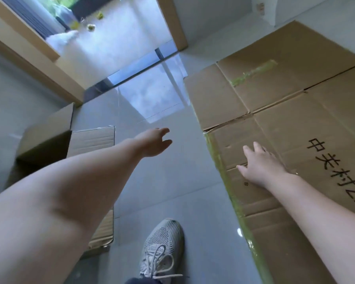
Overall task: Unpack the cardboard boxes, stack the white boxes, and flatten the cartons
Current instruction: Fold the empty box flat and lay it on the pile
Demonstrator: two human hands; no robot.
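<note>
Over on the frame's right, right hand rests flat, fingers spread, on the flattened carton; left hand hangs open, empty, nearer the upright carton at left.

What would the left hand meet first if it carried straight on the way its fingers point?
Probably nothing soon. The left hand, open and empty, points up-frame over bare floor tiles toward the glass door's track; depth is hard to judge.
</note>
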